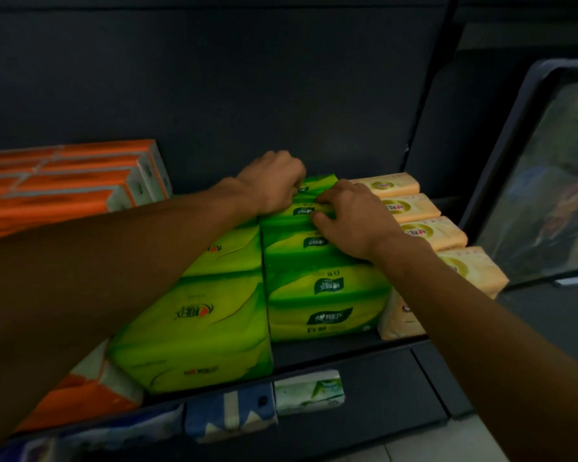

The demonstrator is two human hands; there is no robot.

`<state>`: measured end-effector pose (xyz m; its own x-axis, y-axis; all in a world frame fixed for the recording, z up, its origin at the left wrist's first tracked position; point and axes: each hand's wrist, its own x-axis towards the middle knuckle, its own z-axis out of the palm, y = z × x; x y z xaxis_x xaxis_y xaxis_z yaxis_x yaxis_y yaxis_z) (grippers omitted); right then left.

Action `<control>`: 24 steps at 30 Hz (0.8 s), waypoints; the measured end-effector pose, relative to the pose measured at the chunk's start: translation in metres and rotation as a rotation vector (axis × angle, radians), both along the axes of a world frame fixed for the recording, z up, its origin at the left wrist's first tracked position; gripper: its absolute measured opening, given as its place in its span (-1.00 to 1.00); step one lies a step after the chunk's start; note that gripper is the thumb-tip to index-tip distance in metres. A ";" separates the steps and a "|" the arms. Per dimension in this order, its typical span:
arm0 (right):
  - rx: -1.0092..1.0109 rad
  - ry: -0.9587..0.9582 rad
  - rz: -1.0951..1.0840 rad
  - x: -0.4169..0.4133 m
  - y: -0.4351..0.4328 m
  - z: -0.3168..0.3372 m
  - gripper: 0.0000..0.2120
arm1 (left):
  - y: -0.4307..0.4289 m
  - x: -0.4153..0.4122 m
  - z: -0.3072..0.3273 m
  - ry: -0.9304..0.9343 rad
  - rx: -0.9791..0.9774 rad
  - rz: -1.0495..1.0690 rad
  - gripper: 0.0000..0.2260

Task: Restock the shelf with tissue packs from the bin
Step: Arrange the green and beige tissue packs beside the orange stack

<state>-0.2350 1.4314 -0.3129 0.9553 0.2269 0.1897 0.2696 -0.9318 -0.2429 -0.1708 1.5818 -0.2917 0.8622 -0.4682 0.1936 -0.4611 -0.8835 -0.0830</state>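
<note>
Lower shelf: a small white-and-green tissue pack [309, 391] and a blue patterned pack [229, 411] lie nearest, at 6 o'clock.
Green row: glossy green plastic-wrapped tissue packs [327, 301] stand in two columns on the dark shelf [347, 351], with the long axis of each column running from 6 to 12 o'clock.
Right hand: the right hand [351, 221] lies on the right column, its fingers bent and pinching the top fold of a pack near the back.
Left hand: the left hand [274, 181] is farther in, its fingers curled down over the rear green pack [317, 183].
Relation: that rear pack sits at 12 o'clock from the right hand and touches both hands. The left hand is nearer its back edge, so seating it probably means a push towards 12 o'clock.
Neighbours: pale peach soft packs [414, 208] touch the row at 3 o'clock, and orange-and-white boxes [80, 181] stand apart at 9 o'clock.
Bin: a dark-rimmed bin [501, 168] stands at 3 o'clock, and its contents are too blurred to make out.
</note>
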 end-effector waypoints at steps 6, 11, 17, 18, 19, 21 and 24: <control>0.017 -0.002 0.012 -0.014 -0.004 0.000 -0.58 | -0.001 -0.012 0.006 0.036 -0.002 -0.013 -0.93; 0.043 0.005 0.019 -0.027 -0.008 -0.002 -0.57 | 0.000 -0.020 0.008 0.074 -0.014 -0.026 -0.90; 0.039 -0.003 0.018 -0.033 -0.007 -0.003 -0.59 | 0.009 -0.028 -0.009 0.112 -0.122 -0.022 -0.80; 0.038 -0.004 0.024 -0.034 -0.007 -0.002 -0.59 | 0.012 -0.029 -0.012 0.132 -0.130 -0.036 -0.76; 0.040 -0.001 0.033 -0.035 -0.007 -0.001 -0.58 | 0.016 -0.030 -0.015 0.152 -0.135 -0.050 -0.72; 0.049 0.018 0.051 -0.037 -0.006 0.000 -0.57 | 0.022 -0.032 -0.016 0.187 -0.142 -0.063 -0.65; 0.067 0.028 0.056 -0.040 -0.004 0.000 -0.56 | 0.023 -0.035 -0.012 0.218 -0.139 -0.057 -0.62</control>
<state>-0.2748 1.4278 -0.3125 0.9468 0.2674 0.1792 0.3125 -0.8971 -0.3123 -0.2063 1.6051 -0.3037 0.8637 -0.4987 0.0722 -0.5038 -0.8516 0.1444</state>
